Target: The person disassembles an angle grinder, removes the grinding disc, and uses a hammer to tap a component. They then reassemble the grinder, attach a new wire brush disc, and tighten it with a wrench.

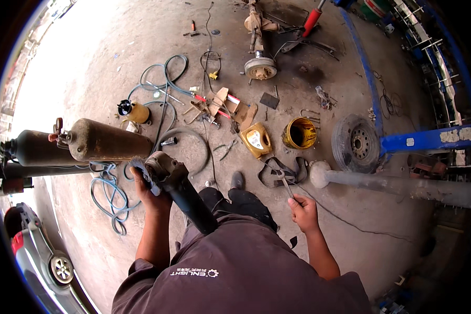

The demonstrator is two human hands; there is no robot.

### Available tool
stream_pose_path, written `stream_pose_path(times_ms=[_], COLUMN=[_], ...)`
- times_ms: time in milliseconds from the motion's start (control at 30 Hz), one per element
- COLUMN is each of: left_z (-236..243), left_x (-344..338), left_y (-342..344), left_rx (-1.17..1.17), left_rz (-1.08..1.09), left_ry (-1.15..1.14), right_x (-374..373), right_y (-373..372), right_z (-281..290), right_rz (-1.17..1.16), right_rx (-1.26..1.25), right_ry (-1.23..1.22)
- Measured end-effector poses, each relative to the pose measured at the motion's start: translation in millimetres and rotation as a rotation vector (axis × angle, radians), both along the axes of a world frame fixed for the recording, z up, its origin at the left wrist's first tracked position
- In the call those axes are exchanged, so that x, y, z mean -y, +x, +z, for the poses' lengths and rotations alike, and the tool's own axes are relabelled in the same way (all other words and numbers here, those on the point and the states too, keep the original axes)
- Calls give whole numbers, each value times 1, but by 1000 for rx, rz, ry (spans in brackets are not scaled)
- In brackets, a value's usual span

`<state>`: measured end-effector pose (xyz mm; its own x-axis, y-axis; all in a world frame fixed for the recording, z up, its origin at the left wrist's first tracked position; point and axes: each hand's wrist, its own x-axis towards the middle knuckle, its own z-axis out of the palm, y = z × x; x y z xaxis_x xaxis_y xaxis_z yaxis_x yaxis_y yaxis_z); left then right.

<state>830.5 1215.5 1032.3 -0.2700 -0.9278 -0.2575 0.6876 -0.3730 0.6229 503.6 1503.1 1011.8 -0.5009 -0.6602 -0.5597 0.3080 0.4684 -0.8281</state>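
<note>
My left hand is closed around the head end of a dark angle grinder, near its toothed-looking disc. The grinder's body slants down toward my shirt front. In my right hand is a metal wrench, gripped by its handle with the head pointing up and away from me. Past the wrench's head, a black strap lies looped on the floor. The two tools are apart from each other.
Gas cylinders lie at the left, beside coiled blue hose. A yellow jug, a yellow bucket and a wheel stand ahead. An axle lies farther off. A grey pipe extends right. Cords cross the floor.
</note>
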Motion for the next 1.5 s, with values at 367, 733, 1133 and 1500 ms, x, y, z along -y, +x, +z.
stream_pose_path(times_ms=[367,733,1133,1500], left_z=[-4,-15,-36,-73], left_x=[161,395,607,848], left_y=[-31,-99,-203,-400], left_rx=[-50,-168,-121,-69], left_rz=[319,330,504,483], left_ry=[-17,3,101,284], right_x=[259,485,738,1069], right_y=[-99,-129,-256,-485], right_z=[25,37,8,-30], right_rz=[302,209,-14,-2], right_rx=[-112,192,431,381], right_ry=[-49,25,75,-391])
